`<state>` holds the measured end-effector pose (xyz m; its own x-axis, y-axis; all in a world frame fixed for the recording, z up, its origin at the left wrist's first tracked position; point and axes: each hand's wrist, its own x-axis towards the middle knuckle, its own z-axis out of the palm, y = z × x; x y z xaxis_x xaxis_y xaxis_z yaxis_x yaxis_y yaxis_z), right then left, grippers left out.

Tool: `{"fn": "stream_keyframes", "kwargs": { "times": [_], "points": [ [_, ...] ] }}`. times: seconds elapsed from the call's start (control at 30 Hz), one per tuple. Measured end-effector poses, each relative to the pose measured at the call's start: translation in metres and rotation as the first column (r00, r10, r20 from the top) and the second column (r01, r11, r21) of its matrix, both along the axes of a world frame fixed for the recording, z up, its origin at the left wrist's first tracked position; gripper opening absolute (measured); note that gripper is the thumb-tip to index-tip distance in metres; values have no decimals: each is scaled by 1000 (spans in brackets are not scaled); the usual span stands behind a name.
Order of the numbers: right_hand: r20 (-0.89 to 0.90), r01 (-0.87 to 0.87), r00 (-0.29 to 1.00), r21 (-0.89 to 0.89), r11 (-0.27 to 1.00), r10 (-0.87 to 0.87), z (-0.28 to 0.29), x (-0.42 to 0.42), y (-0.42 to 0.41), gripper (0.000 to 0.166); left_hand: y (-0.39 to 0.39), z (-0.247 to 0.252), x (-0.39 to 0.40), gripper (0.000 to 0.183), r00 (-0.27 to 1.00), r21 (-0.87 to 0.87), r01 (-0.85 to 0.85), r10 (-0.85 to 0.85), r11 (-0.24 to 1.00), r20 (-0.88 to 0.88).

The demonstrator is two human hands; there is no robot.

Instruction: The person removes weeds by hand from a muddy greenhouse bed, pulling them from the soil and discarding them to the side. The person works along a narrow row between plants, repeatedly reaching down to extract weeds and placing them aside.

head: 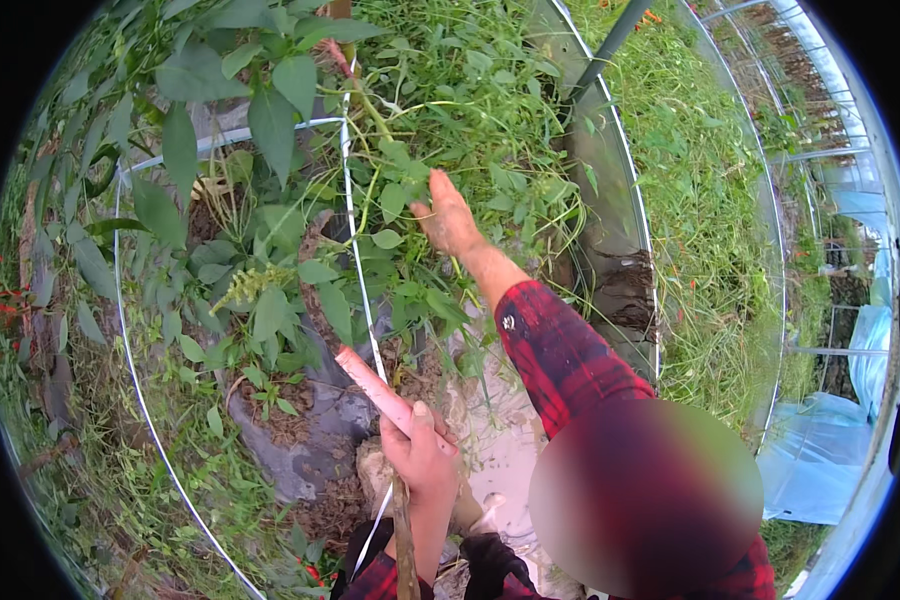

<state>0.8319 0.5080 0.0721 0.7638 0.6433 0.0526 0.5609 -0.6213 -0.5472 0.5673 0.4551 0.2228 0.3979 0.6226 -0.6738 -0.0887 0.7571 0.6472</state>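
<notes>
A sickle is in my left hand point(424, 454), with my fingers around its pink handle point(379, 394) and the thumb lying along the top. Its curved, rusty blade point(313, 289) points up among the leaves, partly hidden by them. My right hand point(450, 221), in a red plaid sleeve, reaches into leafy green weeds point(405, 176). Its thumb stands apart from the fingers, and nothing shows between them. A white string point(360, 270) runs between the blade and my right hand, passing close by the sickle handle.
Pepper plants point(180, 142) crowd the left side. Dark plastic mulch film point(285, 457) and soil lie below them. A wooden stake point(403, 532) rises beside my left forearm. Muddy, pale ground point(502, 442) lies under my right arm. Metal posts point(607, 49) and blue plastic sheeting point(825, 450) stand right.
</notes>
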Motion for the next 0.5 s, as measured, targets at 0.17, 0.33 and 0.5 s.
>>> {"fn": "stream_keyframes", "kwargs": {
  "times": [0.17,0.33,0.5],
  "points": [
    [-570,168,816,76,983,-95,-50,44,-1,60,2,6,5,11,1000,-72,-22,20,997,-23],
    [-953,672,224,304,675,206,-2,-27,20,24,20,0,-12,11,994,-43,-87,84,995,-75],
    [-79,17,997,13,1000,-16,73,-31,-70,13,4,10,3,12,993,-99,-116,111,988,-47]
  ]
}}
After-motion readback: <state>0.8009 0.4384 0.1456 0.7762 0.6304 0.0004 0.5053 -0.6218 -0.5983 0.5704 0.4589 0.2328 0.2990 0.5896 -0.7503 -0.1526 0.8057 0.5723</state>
